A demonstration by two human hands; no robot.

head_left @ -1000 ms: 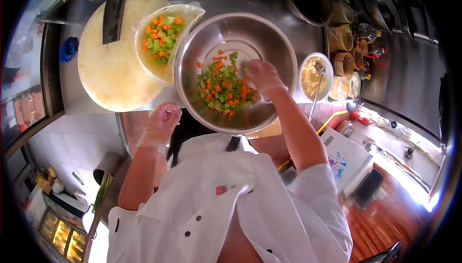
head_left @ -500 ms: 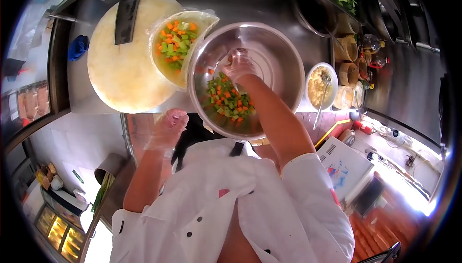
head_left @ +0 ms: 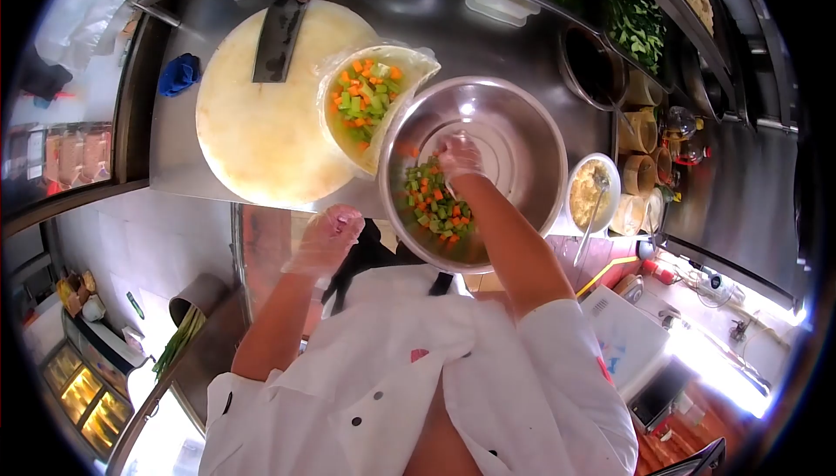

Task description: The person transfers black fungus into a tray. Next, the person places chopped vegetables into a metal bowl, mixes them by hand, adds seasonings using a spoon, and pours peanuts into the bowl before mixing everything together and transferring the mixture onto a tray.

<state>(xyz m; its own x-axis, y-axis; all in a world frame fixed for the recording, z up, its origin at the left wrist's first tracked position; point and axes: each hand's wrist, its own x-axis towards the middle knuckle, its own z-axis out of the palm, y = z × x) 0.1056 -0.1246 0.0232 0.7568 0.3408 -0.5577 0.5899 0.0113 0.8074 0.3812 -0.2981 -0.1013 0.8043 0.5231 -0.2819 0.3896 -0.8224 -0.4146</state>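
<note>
My right hand (head_left: 460,155), in a clear plastic glove, is inside a large steel mixing bowl (head_left: 531,154). Its fingers are curled at the upper edge of a pile of diced carrot and green vegetable (head_left: 438,206); whatever they enclose is hidden. My left hand (head_left: 335,228), also gloved, hovers by the counter's front edge, left of the bowl, with its fingers folded in and nothing visible in them. Against the bowl's left side leans a plastic-lined container (head_left: 328,108) of more diced vegetables (head_left: 364,97) in liquid.
A cleaver (head_left: 280,40) lies on the round cutting board (head_left: 261,141), with a blue cloth (head_left: 178,74) to its left. Right of the bowl stand a white dish (head_left: 615,182) with a spoon (head_left: 594,215) and a dark-filled pot (head_left: 595,67). Leafy greens (head_left: 640,23) sit at the back.
The camera view has shifted, so the counter appears lower and further right. My right hand has dipped slightly toward the diced vegetables in the bowl. My left hand stays curled near the edge.
</note>
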